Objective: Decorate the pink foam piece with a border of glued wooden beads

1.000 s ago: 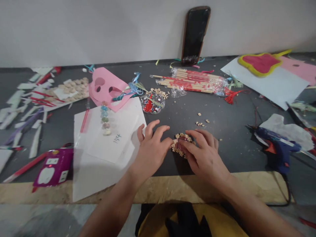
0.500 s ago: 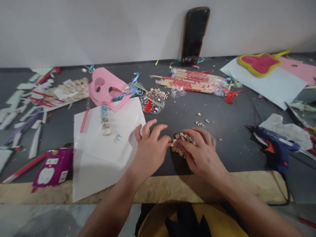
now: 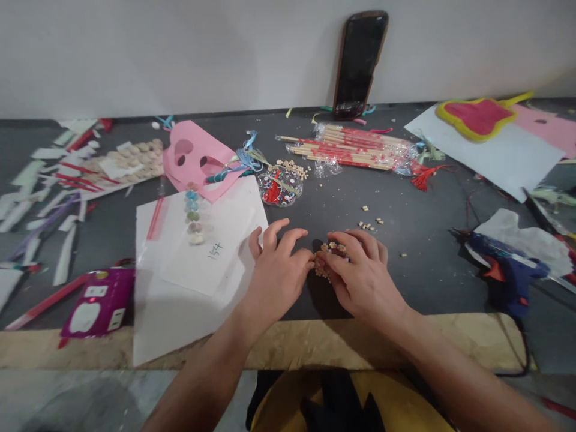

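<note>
A small round piece covered in pale wooden beads (image 3: 324, 259) lies on the dark tabletop (image 3: 423, 252) near the front edge. My right hand (image 3: 360, 279) rests over it, fingers curled and pinching its right side. My left hand (image 3: 276, 273) touches its left side with thumb and forefinger, the other fingers raised and apart. A few loose wooden beads (image 3: 369, 223) lie just beyond the hands. Most of the beaded piece is hidden under my right fingers.
A blue glue gun (image 3: 506, 264) lies at right. White paper sheets (image 3: 198, 264) and a purple packet (image 3: 96, 303) lie at left. Farther back are a pink paper mask (image 3: 191, 157), a dish of googly eyes (image 3: 279, 186), bagged sticks (image 3: 360, 147) and a phone (image 3: 360, 63) against the wall.
Both hands have closed in slightly on the beaded piece, and my right fingers now cover more of it. The view has shifted a little.
</note>
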`<control>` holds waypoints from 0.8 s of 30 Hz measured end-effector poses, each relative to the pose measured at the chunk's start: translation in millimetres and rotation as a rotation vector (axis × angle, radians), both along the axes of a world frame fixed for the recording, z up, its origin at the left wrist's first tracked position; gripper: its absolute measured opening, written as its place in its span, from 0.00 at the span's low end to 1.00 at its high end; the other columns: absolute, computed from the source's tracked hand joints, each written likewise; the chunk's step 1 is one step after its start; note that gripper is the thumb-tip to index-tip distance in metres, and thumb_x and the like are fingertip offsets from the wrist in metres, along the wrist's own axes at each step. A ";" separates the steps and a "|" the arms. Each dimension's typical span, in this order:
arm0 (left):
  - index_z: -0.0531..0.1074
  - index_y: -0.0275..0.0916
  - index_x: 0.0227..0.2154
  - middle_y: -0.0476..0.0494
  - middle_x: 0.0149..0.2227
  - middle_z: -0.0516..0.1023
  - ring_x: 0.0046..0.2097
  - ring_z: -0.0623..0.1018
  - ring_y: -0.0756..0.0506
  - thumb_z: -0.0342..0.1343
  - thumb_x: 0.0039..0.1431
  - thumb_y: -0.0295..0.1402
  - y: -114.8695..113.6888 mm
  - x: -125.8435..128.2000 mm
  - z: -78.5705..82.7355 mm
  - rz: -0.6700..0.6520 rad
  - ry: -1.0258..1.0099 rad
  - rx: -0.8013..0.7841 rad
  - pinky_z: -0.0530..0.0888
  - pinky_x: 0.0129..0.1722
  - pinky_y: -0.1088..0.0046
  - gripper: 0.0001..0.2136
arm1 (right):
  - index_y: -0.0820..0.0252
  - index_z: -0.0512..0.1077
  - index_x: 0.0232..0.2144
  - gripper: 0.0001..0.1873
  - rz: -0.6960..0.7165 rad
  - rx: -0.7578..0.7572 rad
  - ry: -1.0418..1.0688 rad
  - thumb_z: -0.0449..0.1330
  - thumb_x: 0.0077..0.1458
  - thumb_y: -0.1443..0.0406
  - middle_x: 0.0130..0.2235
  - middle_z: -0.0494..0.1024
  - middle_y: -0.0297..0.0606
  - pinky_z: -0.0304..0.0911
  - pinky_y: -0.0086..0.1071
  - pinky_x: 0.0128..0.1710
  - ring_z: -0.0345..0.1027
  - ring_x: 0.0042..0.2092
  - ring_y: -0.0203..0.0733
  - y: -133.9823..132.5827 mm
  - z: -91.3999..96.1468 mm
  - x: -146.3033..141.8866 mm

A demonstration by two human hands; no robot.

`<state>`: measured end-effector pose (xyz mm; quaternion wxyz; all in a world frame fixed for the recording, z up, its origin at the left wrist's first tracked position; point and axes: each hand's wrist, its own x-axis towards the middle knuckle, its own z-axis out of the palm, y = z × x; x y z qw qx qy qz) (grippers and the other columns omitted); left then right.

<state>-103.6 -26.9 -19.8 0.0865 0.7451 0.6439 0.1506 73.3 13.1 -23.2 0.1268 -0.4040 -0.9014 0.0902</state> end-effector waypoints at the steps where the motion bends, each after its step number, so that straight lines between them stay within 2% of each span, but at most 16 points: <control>1: 0.75 0.44 0.31 0.47 0.54 0.71 0.61 0.57 0.34 0.52 0.61 0.32 0.0 -0.2 -0.1 0.003 -0.002 0.001 0.53 0.57 0.41 0.07 | 0.52 0.76 0.42 0.13 0.003 0.002 0.003 0.53 0.60 0.64 0.53 0.71 0.43 0.53 0.52 0.49 0.55 0.56 0.55 0.1 0.5 -0.4; 9: 0.75 0.44 0.33 0.47 0.53 0.72 0.61 0.58 0.34 0.51 0.61 0.30 0.8 0.0 1.4 0.014 -0.013 0.008 0.53 0.56 0.42 0.08 | 0.53 0.76 0.42 0.13 0.002 0.002 0.043 0.53 0.59 0.65 0.52 0.72 0.42 0.54 0.51 0.49 0.55 0.55 0.54 5.7 6.4 5.6; 15: 0.75 0.45 0.37 0.46 0.51 0.73 0.60 0.59 0.34 0.51 0.60 0.27 1.1 1.7 1.0 0.029 -0.026 0.014 0.54 0.57 0.43 0.09 | 0.56 0.76 0.41 0.13 -0.037 0.068 0.038 0.54 0.57 0.69 0.51 0.72 0.44 0.59 0.49 0.47 0.58 0.52 0.54 24.7 12.8 20.5; 20: 0.75 0.46 0.39 0.46 0.51 0.73 0.60 0.60 0.35 0.50 0.57 0.23 1.5 1.5 -2.1 0.043 -0.030 0.038 0.54 0.56 0.44 0.13 | 0.56 0.75 0.42 0.14 -0.062 0.117 0.030 0.51 0.60 0.67 0.45 0.76 0.43 0.62 0.46 0.47 0.66 0.46 0.50 60.0 21.9 48.6; 24: 0.75 0.46 0.38 0.44 0.50 0.74 0.59 0.61 0.35 0.51 0.56 0.22 3.0 1.5 -2.2 0.073 -0.050 0.082 0.56 0.55 0.45 0.13 | 0.57 0.74 0.39 0.11 -0.187 0.082 0.008 0.51 0.59 0.64 0.36 0.78 0.40 0.66 0.37 0.36 0.72 0.37 0.44 73.3 28.2 77.5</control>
